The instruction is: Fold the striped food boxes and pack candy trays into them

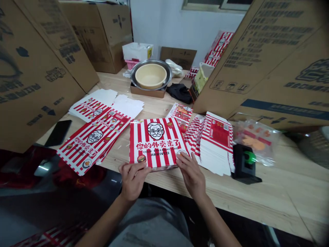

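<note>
A red-and-white striped box sits at the near edge of the tabletop, apparently being pressed shut, which calls for even pressure: the left hand curls its fingers over the front, pinch uncertain; the right hand rests loosely spread fingers at the corner.

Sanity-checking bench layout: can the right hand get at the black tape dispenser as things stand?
Likely yes: the tape dispenser stands just past the card stack, which looks low enough to reach over; the right hand rests on the striped box.
</note>
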Demonstrator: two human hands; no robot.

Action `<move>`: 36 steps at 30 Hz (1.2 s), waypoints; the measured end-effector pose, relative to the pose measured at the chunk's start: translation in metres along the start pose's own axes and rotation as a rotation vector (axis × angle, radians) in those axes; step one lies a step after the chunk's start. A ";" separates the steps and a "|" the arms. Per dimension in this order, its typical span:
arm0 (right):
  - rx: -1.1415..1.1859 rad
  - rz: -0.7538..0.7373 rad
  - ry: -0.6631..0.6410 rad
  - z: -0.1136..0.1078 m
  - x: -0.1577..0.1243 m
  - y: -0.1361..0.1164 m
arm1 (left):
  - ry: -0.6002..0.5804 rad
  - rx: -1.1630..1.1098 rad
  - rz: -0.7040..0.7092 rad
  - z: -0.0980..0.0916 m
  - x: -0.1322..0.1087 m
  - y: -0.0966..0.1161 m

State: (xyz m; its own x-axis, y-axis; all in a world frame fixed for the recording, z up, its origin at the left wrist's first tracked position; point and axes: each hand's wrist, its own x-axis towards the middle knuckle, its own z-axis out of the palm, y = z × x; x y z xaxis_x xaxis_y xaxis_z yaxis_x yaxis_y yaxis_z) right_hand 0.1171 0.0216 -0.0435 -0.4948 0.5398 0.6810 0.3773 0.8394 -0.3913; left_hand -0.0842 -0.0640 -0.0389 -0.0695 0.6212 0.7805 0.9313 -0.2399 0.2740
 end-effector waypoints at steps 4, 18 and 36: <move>0.004 0.145 0.044 -0.022 -0.016 0.014 | 0.015 0.021 -0.013 0.006 -0.002 0.007; 0.265 1.392 0.505 -0.170 -0.089 0.118 | 0.013 0.004 0.129 0.008 -0.001 -0.005; 0.081 1.524 0.788 -0.129 -0.122 0.109 | 0.017 0.025 0.089 0.011 -0.006 -0.002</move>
State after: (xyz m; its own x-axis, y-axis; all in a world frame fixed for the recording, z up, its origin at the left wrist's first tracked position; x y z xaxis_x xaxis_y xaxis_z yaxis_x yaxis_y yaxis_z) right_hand 0.3196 0.0390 -0.0892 0.7295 0.6542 -0.1996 0.0562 -0.3481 -0.9358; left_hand -0.0818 -0.0584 -0.0503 0.0084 0.5857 0.8105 0.9427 -0.2750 0.1890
